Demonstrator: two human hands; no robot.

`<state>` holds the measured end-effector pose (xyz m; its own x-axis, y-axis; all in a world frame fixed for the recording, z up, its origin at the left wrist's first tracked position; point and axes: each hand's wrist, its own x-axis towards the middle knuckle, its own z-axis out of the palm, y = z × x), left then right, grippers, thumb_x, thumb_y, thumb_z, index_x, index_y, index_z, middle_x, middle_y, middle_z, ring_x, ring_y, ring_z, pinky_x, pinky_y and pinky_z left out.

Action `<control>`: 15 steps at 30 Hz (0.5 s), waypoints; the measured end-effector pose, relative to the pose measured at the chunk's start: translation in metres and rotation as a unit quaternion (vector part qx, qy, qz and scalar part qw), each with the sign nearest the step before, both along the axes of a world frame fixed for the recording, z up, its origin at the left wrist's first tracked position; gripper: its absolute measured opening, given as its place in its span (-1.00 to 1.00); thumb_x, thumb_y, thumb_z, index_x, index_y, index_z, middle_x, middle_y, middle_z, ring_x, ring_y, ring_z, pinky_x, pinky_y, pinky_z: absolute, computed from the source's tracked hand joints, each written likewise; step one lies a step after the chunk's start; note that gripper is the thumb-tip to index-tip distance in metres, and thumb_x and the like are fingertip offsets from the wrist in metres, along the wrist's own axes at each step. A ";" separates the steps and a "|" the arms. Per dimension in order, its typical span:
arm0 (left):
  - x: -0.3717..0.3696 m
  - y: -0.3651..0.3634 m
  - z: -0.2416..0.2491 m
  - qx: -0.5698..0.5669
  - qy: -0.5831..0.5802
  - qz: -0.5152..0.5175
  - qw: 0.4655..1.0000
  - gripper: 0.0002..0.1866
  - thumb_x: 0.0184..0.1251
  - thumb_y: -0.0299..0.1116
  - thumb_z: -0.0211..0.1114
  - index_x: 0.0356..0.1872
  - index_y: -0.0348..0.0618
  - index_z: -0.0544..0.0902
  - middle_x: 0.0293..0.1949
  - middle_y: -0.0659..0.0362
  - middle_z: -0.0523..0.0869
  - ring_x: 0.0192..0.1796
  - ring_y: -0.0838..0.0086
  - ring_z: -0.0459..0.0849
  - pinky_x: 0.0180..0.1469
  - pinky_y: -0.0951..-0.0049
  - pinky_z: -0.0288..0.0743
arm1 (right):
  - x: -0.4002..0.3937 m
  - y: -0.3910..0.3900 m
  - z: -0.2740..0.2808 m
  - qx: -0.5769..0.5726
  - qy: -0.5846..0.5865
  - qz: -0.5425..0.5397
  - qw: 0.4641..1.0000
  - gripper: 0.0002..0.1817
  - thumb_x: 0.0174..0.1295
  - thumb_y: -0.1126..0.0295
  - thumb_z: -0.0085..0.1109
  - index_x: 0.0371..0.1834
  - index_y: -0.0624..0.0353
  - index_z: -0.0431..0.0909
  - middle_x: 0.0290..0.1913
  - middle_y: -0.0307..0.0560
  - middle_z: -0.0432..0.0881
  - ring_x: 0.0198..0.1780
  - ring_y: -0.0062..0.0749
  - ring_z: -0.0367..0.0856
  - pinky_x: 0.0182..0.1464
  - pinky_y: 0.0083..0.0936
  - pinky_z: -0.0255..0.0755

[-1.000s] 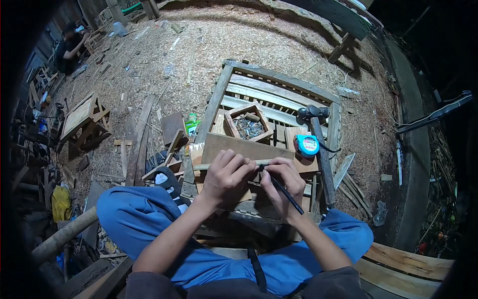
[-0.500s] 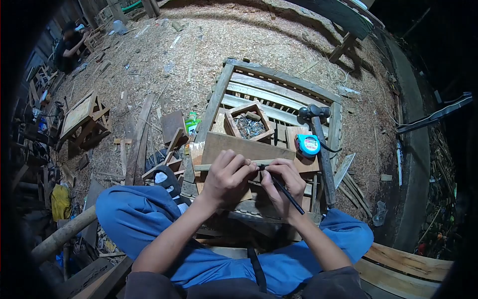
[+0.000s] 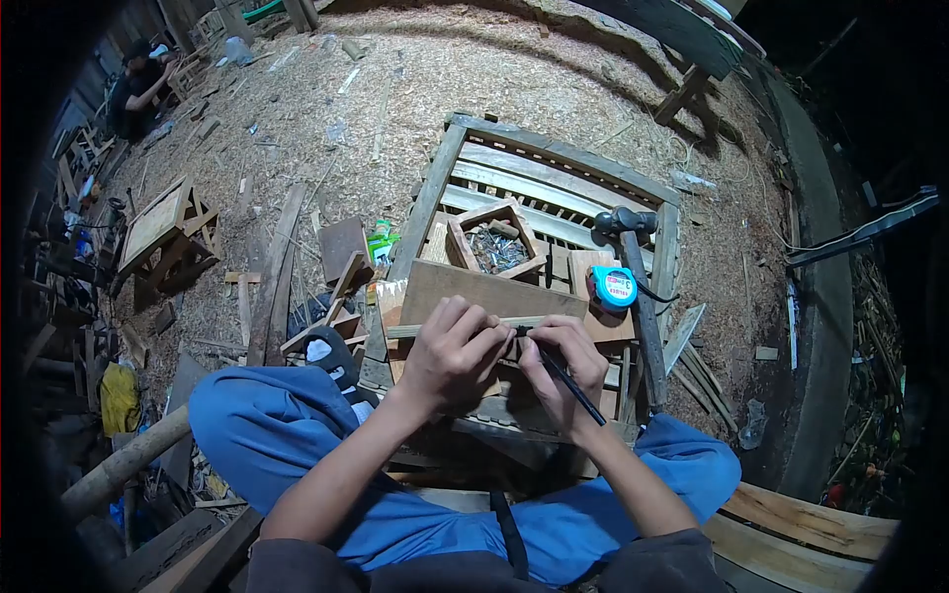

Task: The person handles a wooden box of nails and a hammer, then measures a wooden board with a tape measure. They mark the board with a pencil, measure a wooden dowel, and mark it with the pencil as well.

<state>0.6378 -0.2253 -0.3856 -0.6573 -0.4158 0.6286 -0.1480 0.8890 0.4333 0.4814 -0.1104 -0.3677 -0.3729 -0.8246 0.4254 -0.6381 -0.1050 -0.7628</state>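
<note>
My left hand [image 3: 455, 351] is closed on a thin wooden strip [image 3: 402, 332] that lies across a brown board [image 3: 474, 296]. Close beside it, my right hand [image 3: 570, 361] is closed on a black pen-like tool [image 3: 573, 385], whose lower end points back toward my wrist. The fingertips of both hands nearly meet at a small dark part [image 3: 521, 332] too small to make out. Beyond the board sits a wooden box [image 3: 457, 243] of nails. A blue tape measure [image 3: 613, 288] lies to the right, next to a hammer [image 3: 643, 316].
A slatted wooden frame [image 3: 563, 150] lies under the work. Wood offcuts [image 3: 341, 292] and a small wooden stool [image 3: 163, 227] are at the left. Another person [image 3: 141, 94] sits at the far left. A bench [image 3: 682, 49] stands at the top right.
</note>
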 end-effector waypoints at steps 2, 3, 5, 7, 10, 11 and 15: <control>0.000 0.000 0.001 0.001 -0.001 -0.002 1.000 -0.81 0.19 -0.43 0.48 -0.19 -0.20 0.72 -0.28 0.12 0.60 -0.20 0.19 0.57 -0.13 0.18 0.48 | 0.001 -0.001 0.000 -0.008 0.008 0.005 1.000 -0.87 0.18 0.57 0.44 -0.22 0.33 0.71 -0.24 0.11 0.72 -0.12 -0.05 0.76 -0.05 -0.25 0.65; 0.000 0.000 0.000 0.000 -0.006 0.001 1.000 -0.80 0.19 -0.43 0.48 -0.18 -0.20 0.72 -0.28 0.12 0.60 -0.20 0.19 0.57 -0.12 0.18 0.48 | 0.001 -0.001 -0.001 -0.008 0.007 0.005 1.000 -0.87 0.18 0.57 0.44 -0.22 0.33 0.71 -0.24 0.11 0.72 -0.12 -0.05 0.76 -0.05 -0.25 0.65; 0.001 0.001 0.001 -0.001 -0.010 0.005 1.000 -0.79 0.18 -0.43 0.49 -0.17 -0.20 0.73 -0.28 0.12 0.60 -0.20 0.19 0.57 -0.12 0.18 0.48 | 0.000 0.000 -0.004 -0.012 0.014 0.006 1.000 -0.86 0.18 0.57 0.43 -0.22 0.33 0.71 -0.24 0.11 0.72 -0.13 -0.04 0.75 -0.05 -0.25 0.65; 0.001 0.002 0.005 0.002 -0.028 0.011 1.000 -0.78 0.19 -0.43 0.49 -0.15 -0.20 0.73 -0.28 0.12 0.60 -0.20 0.20 0.57 -0.13 0.18 0.48 | 0.000 -0.001 -0.001 -0.011 0.010 0.007 1.000 -0.86 0.18 0.57 0.43 -0.22 0.33 0.71 -0.24 0.11 0.72 -0.13 -0.04 0.75 -0.05 -0.25 0.65; 0.000 0.002 -0.001 0.002 -0.021 0.012 1.000 -0.78 0.24 -0.42 0.49 -0.12 -0.22 0.73 -0.25 0.12 0.61 -0.18 0.20 0.58 -0.13 0.18 0.50 | 0.000 0.001 -0.001 -0.008 -0.001 0.006 1.000 -0.86 0.18 0.57 0.43 -0.22 0.33 0.71 -0.24 0.11 0.72 -0.12 -0.04 0.75 -0.05 -0.25 0.65; 0.000 0.002 0.000 0.002 -0.022 0.012 1.000 -0.78 0.24 -0.42 0.49 -0.12 -0.22 0.73 -0.25 0.12 0.61 -0.18 0.20 0.58 -0.13 0.18 0.50 | 0.001 0.000 -0.001 -0.006 -0.007 0.006 1.000 -0.86 0.18 0.57 0.43 -0.22 0.33 0.71 -0.24 0.11 0.72 -0.12 -0.04 0.75 -0.05 -0.25 0.65; -0.001 0.003 -0.001 0.002 -0.013 0.020 1.000 -0.77 0.30 -0.41 0.49 -0.07 -0.24 0.74 -0.16 0.10 0.67 -0.14 0.20 0.60 -0.10 0.18 0.52 | 0.001 0.000 -0.002 -0.014 0.013 0.008 1.000 -0.87 0.19 0.57 0.43 -0.21 0.33 0.71 -0.24 0.11 0.72 -0.12 -0.04 0.76 -0.04 -0.25 0.65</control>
<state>0.6368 -0.2221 -0.3865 -0.6563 -0.4444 0.6097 -0.1955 0.8807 0.4314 0.4824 -0.1106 -0.3702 -0.3478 -0.8178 0.4585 -0.6555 -0.1376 -0.7426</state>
